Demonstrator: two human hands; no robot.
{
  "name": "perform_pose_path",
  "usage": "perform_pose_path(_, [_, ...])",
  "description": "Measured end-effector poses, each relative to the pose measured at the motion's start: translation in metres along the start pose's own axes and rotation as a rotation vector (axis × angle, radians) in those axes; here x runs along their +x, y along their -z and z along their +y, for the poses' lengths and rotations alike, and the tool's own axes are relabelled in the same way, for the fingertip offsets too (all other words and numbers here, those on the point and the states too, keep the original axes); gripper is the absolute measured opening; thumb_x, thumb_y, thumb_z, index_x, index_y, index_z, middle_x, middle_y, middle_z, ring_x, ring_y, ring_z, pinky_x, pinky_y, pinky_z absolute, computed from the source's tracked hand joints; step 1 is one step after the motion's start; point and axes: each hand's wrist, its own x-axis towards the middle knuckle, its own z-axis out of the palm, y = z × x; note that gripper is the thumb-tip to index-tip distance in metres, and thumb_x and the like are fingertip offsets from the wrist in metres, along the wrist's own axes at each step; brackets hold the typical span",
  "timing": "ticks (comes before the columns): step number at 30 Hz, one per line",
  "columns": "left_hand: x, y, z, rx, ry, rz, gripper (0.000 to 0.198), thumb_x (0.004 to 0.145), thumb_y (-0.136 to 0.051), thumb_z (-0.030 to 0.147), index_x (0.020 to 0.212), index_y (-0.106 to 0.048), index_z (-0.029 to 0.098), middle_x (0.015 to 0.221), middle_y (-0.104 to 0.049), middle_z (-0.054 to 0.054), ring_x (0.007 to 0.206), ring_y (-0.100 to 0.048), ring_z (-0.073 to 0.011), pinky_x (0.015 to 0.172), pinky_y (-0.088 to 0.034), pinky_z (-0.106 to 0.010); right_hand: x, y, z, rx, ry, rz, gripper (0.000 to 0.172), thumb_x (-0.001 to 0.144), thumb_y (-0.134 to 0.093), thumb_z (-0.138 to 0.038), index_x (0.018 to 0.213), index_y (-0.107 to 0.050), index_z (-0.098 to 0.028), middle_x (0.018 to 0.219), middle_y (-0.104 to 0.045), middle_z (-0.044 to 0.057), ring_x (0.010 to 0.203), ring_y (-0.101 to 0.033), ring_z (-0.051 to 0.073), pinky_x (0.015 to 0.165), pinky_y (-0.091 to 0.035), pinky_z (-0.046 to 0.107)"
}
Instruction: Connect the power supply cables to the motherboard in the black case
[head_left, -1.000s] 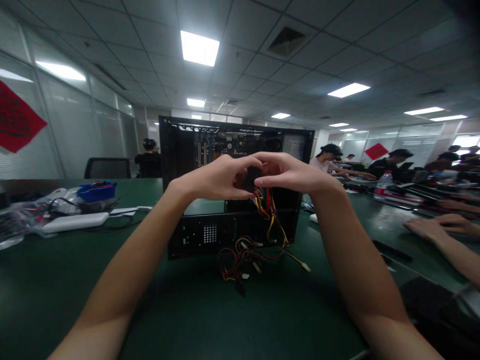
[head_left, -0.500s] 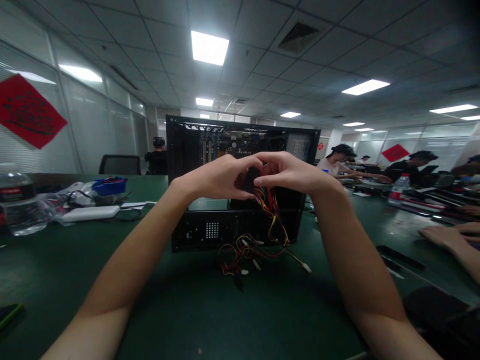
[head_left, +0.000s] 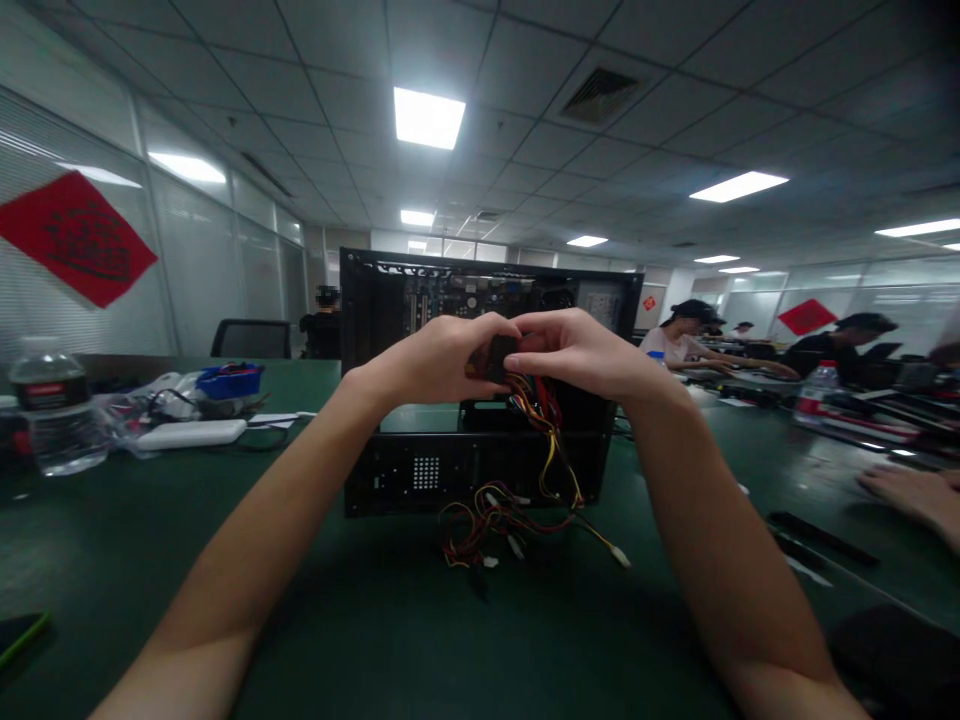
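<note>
Far-left bottle (head_left: 58, 410): stood upright on green table (head_left: 375, 640), well left of computer case (head_left: 450, 470).
White bar (head_left: 193, 433): laid flat left of case, nearer to it than the bottle.
Blue tray (head_left: 229, 382): set beyond the bar, left of case.
Left hand (head_left: 450, 358): raised in front of case, fingers curled round black connector (head_left: 501, 360), thumb underneath.
Connector position: held between both hands, in front of case; far side hidden by fingers, so whether it is mated to anything can't be told.
Loose leads (head_left: 480, 515): red, black, yellow; spread at the foot of case, tipped with pale plugs (head_left: 620, 556).
Cable bundle (head_left: 551, 420): multi-coloured, hung from connector across case's right half.
Right hand (head_left: 581, 350): thumb and fingers closed on connector, in front of case.
Red-labelled bottle (head_left: 817, 393): stood right of case.
Co-worker's hand (head_left: 911, 493): rested on table, far right of case.
</note>
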Motion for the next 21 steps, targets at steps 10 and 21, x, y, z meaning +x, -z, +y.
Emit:
perform_pose_path(10, [0.001, 0.011, -0.003, 0.129, -0.004, 0.022, 0.051, 0.085, -0.074, 0.041, 0.127, -0.060, 0.017, 0.105, -0.075, -0.009, 0.091, -0.072, -0.0216, 0.077, -0.053, -0.030, 0.004, -0.020, 0.001, 0.009, 0.148, 0.123, 0.057, 0.078, -0.081, -0.023, 0.131, -0.061, -0.014, 0.113, -0.071, 0.010, 0.106, -0.069, 0.023, 0.090, -0.058, 0.035])
perform_pose_path(21, [0.006, 0.016, 0.022, 0.283, -0.164, -0.002, 0.041, 0.090, -0.071, 0.035, 0.123, -0.059, 0.015, 0.115, -0.074, -0.011, 0.103, -0.071, -0.0261, 0.090, -0.054, -0.037, -0.028, -0.044, 0.021, 0.031, 0.054, 0.394, 0.044, 0.087, -0.076, -0.040, 0.123, -0.063, -0.019, 0.100, -0.071, 0.005, 0.081, -0.066, 0.017, 0.068, -0.056, 0.029])
